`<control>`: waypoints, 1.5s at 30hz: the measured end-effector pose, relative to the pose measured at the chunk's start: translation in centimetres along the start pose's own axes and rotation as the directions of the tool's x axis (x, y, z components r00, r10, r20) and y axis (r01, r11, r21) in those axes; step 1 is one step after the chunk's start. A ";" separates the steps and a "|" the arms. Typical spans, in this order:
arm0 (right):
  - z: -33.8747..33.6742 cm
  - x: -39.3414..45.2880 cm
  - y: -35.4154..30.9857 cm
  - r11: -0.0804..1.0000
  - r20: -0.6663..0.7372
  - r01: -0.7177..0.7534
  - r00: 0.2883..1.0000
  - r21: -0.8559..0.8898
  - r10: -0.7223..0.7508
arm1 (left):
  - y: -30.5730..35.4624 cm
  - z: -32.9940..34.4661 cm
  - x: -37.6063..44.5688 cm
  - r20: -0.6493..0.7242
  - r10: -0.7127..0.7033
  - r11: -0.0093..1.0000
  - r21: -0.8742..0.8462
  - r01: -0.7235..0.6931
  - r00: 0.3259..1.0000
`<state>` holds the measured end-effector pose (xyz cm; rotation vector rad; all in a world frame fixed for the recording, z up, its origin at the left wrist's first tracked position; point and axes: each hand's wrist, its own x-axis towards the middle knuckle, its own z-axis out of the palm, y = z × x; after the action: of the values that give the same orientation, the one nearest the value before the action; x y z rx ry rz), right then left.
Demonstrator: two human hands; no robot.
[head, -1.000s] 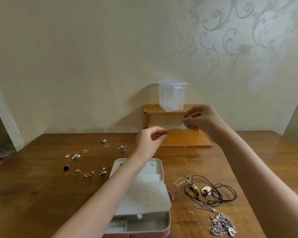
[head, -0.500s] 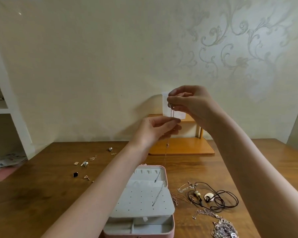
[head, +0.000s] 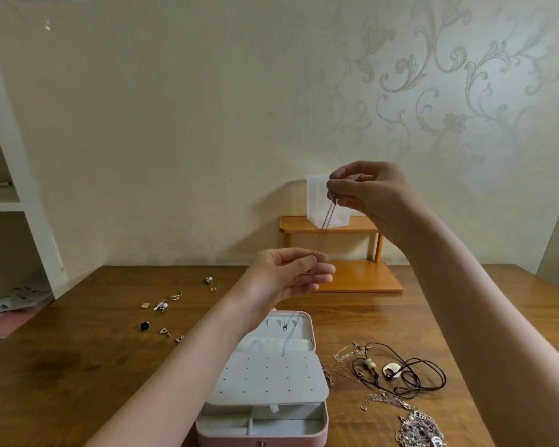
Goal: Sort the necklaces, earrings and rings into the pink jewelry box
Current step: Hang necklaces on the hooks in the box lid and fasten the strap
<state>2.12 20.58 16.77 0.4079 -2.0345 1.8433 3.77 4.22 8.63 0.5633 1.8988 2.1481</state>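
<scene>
thin chain necklace [head: 328,217] pinched taut between right hand [head: 368,195] above and left hand [head: 288,275] below, over open pink jewelry box [head: 265,379]

Right hand [head: 373,200], raised at about 1 o'clock from frame centre, forearm entering from 4 o'clock; its curled fingers pinch the top of a thin chain [head: 328,217]. Left hand [head: 288,275], lower and near centre, forearm entering from 7 o'clock, palm turned inward; thumb and fingertips pinch the same chain farther down.
</scene>
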 end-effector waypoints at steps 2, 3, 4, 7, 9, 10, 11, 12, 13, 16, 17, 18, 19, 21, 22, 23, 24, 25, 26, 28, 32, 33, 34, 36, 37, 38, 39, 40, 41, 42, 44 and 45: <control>-0.2 0.1 0.4 1.000 -0.017 -0.014 1.000 0.003 0.014 | 0.1 -0.1 -0.3 0.016 -0.017 0.999 -0.028 0.017 1.000; -0.3 0.1 0.7 1.000 -0.026 -0.024 0.999 -0.004 0.024 | 0.2 -0.1 -0.3 0.012 -0.025 0.999 -0.030 0.025 1.000; -0.3 0.2 1.0 0.999 -0.033 -0.036 0.999 -0.020 0.035 | 0.2 -0.1 -0.4 0.000 -0.035 0.999 -0.030 0.035 0.999; -0.4 0.2 2.2 0.994 -0.050 -0.070 0.997 -0.089 0.065 | 0.4 -0.1 -0.4 -0.030 -0.060 0.998 -0.023 0.060 0.998; -0.6 0.1 3.2 0.988 -0.069 -0.092 0.994 -0.126 0.084 | 0.5 -0.2 -0.5 -0.014 -0.068 0.997 -0.020 0.068 0.998; -0.7 0.0 3.7 0.986 -0.078 -0.113 0.992 -0.125 0.104 | 0.6 -0.2 -0.6 0.001 -0.073 0.997 -0.028 0.073 0.997; -0.8 -0.2 4.2 0.984 -0.084 -0.140 0.988 -0.107 0.132 | 0.6 -0.3 -0.7 0.017 -0.080 0.996 -0.045 0.080 0.997; -0.9 -0.3 4.8 0.982 -0.083 -0.169 0.983 -0.080 0.163 | 0.6 -0.4 -0.8 0.035 -0.087 0.993 -0.072 0.089 0.996; -0.9 -0.5 5.3 0.979 -0.078 -0.194 0.979 -0.055 0.190 | 0.6 -0.4 -0.8 0.053 -0.093 0.990 -0.103 0.098 0.994; -0.6 -1.0 6.9 0.964 -0.054 -0.255 0.966 -0.072 0.251 | 0.6 -0.6 -0.8 0.090 -0.111 0.980 -0.158 0.124 0.990; -0.4 -1.2 7.4 0.957 -0.041 -0.278 0.961 -0.088 0.275 | 0.5 -0.7 -0.8 0.094 -0.115 0.978 -0.166 0.129 0.989; -0.4 -1.4 7.9 0.948 -0.026 -0.303 0.953 -0.096 0.302 | 0.5 -0.8 -0.8 0.091 -0.116 0.977 -0.168 0.130 0.989; -0.3 -1.6 8.4 0.940 -0.008 -0.328 0.944 -0.099 0.329 | 0.4 -1.0 -0.7 0.081 -0.114 0.978 -0.165 0.126 0.990; -0.1 -2.0 9.2 0.921 0.042 -0.371 0.925 -0.118 0.378 | 0.1 -1.2 -0.6 0.042 -0.106 0.983 -0.147 0.111 0.993; 0.0 -2.3 9.6 0.913 0.073 -0.383 0.916 -0.138 0.395 | -0.1 -1.4 -0.5 0.019 -0.100 0.985 -0.139 0.102 0.995; 0.1 -2.5 9.9 0.906 0.106 -0.391 0.906 -0.164 0.410 | -0.4 -1.4 -0.4 -0.002 -0.095 0.986 -0.137 0.094 0.995; 0.2 -2.7 10.2 0.896 0.141 -0.399 0.893 -0.194 0.427 | -0.6 -1.5 -0.4 -0.019 -0.091 0.986 -0.140 0.088 0.996; 0.3 -2.9 10.4 0.883 0.176 -0.410 0.875 -0.228 0.451 | -0.8 -1.5 -0.3 -0.033 -0.089 0.986 -0.145 0.083 0.995; 0.4 -3.1 10.6 0.868 0.212 -0.422 0.852 -0.264 0.478 | -1.0 -1.6 -0.2 -0.045 -0.087 0.986 -0.149 0.079 0.995; 0.6 -3.4 10.9 0.837 0.261 -0.425 0.813 -0.344 0.520 | -1.2 -1.6 -0.1 -0.061 -0.083 0.986 -0.146 0.073 0.995; 0.4 -3.4 10.3 0.881 0.185 -0.244 0.922 -0.407 0.341 | -1.6 -1.7 0.2 -0.093 -0.074 0.990 -0.124 0.063 0.993; 0.3 -3.4 9.8 0.918 0.177 -0.189 0.949 -0.348 0.262 | -1.7 -1.7 0.3 -0.104 -0.074 0.991 -0.122 0.061 0.992; 0.3 -3.4 9.2 0.951 0.191 -0.143 0.961 -0.275 0.200 | -1.8 -1.7 0.4 -0.113 -0.074 0.991 -0.118 0.060 0.991; 0.6 -3.7 8.1 0.979 0.262 -0.071 0.957 -0.190 0.121 | -1.9 -1.7 0.5 -0.126 -0.075 0.992 -0.110 0.061 0.989; 0.8 -3.8 7.7 0.980 0.292 -0.038 0.952 -0.196 0.095 | -1.9 -1.6 0.5 -0.131 -0.075 0.992 -0.106 0.062 0.989; 1.1 -3.9 7.5 0.976 0.305 -0.007 0.949 -0.216 0.075 | -1.9 -1.6 0.6 -0.135 -0.076 0.993 -0.101 0.062 0.988; 1.2 -3.9 7.4 0.972 0.305 0.018 0.951 -0.234 0.056 | -1.9 -1.6 0.5 -0.141 -0.075 0.994 -0.093 0.062 0.987; 1.3 -3.9 7.3 0.968 0.296 0.034 0.954 -0.249 0.043 | -1.8 -1.6 0.5 -0.148 -0.073 0.995 -0.079 0.062 0.986; 1.4 -3.8 7.3 0.963 0.290 0.040 0.956 -0.266 0.040 | -1.9 -1.6 0.5 -0.156 -0.069 0.996 -0.060 0.060 0.985; 1.5 -3.7 7.4 0.956 0.290 0.042 0.956 -0.289 0.046 | -1.9 -1.6 0.5 -0.163 -0.064 0.998 -0.040 0.058 0.985; 1.7 -3.6 7.4 0.943 0.296 0.044 0.953 -0.329 0.059 | -1.9 -1.5 0.4 -0.178 -0.056 0.998 -0.008 0.055 0.982; 1.7 -3.6 7.5 0.940 0.300 0.051 0.952 -0.336 0.056 | -1.9 -1.5 0.4 -0.188 -0.053 0.999 0.003 0.055 0.981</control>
<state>1.80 19.53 8.34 0.6214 -2.5044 1.4534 2.59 3.32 6.68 0.3162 1.9931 2.2293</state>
